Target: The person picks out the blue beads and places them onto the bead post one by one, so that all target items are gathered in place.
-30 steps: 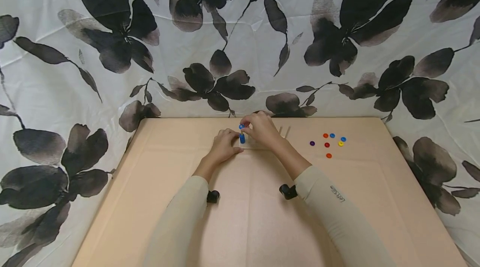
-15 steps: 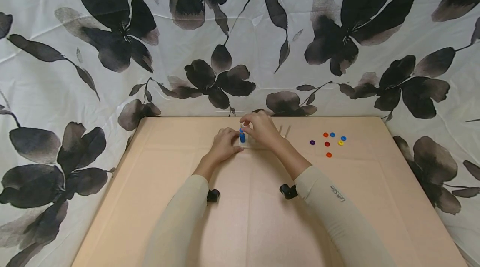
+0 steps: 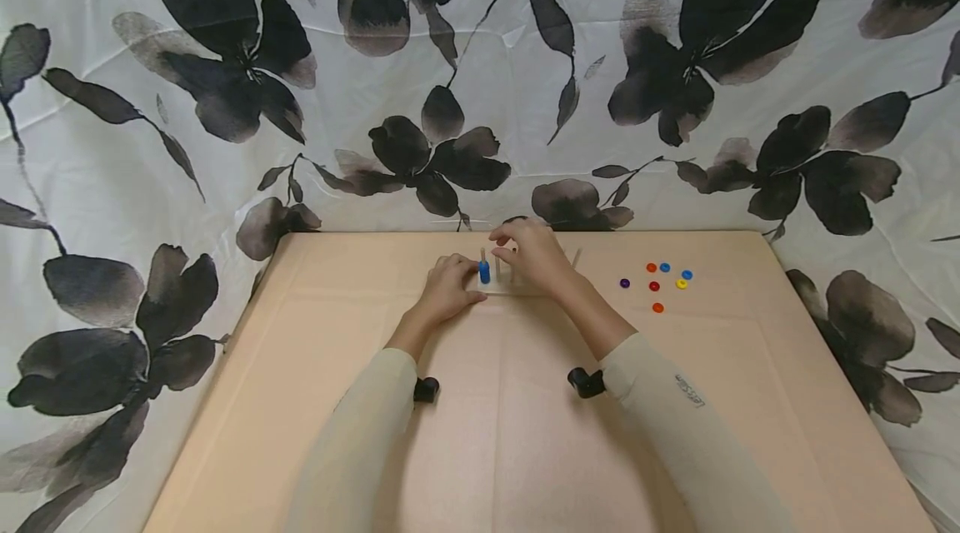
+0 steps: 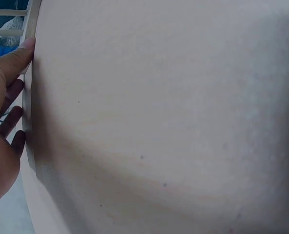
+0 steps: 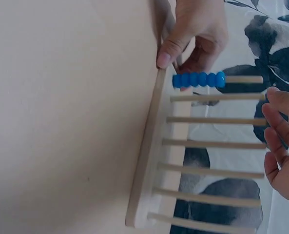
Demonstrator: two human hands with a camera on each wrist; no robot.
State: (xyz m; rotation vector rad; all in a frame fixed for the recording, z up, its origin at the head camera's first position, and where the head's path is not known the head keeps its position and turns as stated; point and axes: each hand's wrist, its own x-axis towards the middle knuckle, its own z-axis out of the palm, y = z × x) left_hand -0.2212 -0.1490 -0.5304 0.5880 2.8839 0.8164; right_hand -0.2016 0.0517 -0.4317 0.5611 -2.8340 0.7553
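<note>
A wooden peg rack (image 5: 145, 151) stands near the table's far edge, with a row of thin upright pegs on its base. Blue beads (image 5: 199, 80) are stacked on the leftmost peg, whose bare tip sticks out above them; the other pegs in the right wrist view carry none. My left hand (image 3: 446, 287) grips the rack's left end, its thumb (image 4: 27, 44) on the front edge and fingers behind. My right hand (image 3: 532, 256) hovers at the peg tops, just right of the bead stack, fingers loosely bent and holding nothing.
Several loose beads lie on the table right of the rack: purple (image 3: 625, 283), red (image 3: 654, 286), yellow (image 3: 681, 284), blue (image 3: 686, 275) and orange (image 3: 657, 308) among them. A floral cloth (image 3: 420, 42) hangs behind the table's far edge.
My right hand lowered a blue bead down the leftmost peg onto the stack, let go of it and moved slightly right. The left hand has stayed on the rack.
</note>
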